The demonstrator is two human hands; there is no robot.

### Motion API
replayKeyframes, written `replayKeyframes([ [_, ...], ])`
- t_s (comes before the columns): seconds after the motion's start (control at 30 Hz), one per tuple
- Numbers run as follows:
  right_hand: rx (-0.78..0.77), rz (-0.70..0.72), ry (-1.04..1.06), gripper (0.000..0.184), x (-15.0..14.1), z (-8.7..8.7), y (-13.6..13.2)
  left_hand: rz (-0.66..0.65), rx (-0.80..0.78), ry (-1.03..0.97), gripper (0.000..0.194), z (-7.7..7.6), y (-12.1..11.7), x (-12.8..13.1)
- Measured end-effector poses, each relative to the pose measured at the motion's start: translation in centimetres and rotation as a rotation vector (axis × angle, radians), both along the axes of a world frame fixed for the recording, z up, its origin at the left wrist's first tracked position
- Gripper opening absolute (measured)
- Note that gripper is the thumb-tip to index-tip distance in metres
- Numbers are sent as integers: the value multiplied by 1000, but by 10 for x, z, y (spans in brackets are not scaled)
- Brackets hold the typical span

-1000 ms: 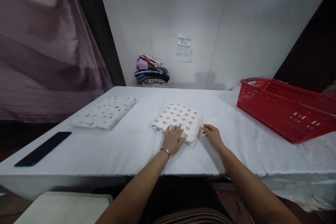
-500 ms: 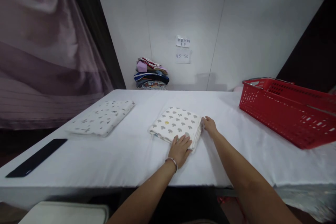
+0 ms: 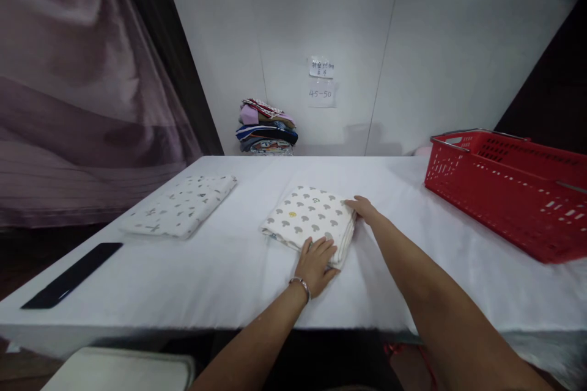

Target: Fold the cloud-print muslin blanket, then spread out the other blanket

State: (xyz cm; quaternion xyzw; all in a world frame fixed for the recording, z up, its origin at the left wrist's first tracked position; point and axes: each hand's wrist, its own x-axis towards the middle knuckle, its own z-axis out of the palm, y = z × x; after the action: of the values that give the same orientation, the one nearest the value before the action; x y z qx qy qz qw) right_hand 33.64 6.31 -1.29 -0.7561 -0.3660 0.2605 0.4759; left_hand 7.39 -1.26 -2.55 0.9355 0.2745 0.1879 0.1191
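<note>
A folded white cloth point(image 3: 305, 214) with grey mushroom-like prints and a small yellow one lies on the white-covered table in front of me. My left hand point(image 3: 316, 264), with a bracelet at its wrist, rests along the cloth's near edge. Its fingers are spread, their tips on the fabric. At the far right corner, my right hand point(image 3: 361, 206) touches the top of the cloth with outstretched fingers; its thumb is hidden. Several fabric layers show along the right side. Farther left lies a second folded white cloth point(image 3: 183, 204) with small scattered prints.
A red plastic basket point(image 3: 499, 192) stands at the right of the table point(image 3: 197, 281). The left front holds a flat black object point(image 3: 73, 275). Behind the table is a stack of folded fabrics point(image 3: 267, 128) against the wall. Pinkish curtains point(image 3: 87, 104) hang at the left.
My right hand has shifted from the cloth's right side onto the top of its far right corner. My left hand stays at the near edge. The view has shifted slightly.
</note>
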Motion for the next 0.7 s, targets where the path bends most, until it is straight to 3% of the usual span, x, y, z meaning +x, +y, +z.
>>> replayKeyframes([
  [0.2, -157, -19, 77, 45, -2, 6, 5, 4, -9, -6, 50, 1, -1, 0],
  [0.4, -194, 42, -25, 31, 3, 7, 7, 6, -60, -35, 53, 2, -4, -1],
  [0.57, -164, 100, -228, 32, 6, -1, 2, 13, -90, -39, 54, 2, -5, -1],
  [0.7, -177, 139, -343, 43, 9, -6, 1, 6, -92, -22, 55, 4, -10, -1],
])
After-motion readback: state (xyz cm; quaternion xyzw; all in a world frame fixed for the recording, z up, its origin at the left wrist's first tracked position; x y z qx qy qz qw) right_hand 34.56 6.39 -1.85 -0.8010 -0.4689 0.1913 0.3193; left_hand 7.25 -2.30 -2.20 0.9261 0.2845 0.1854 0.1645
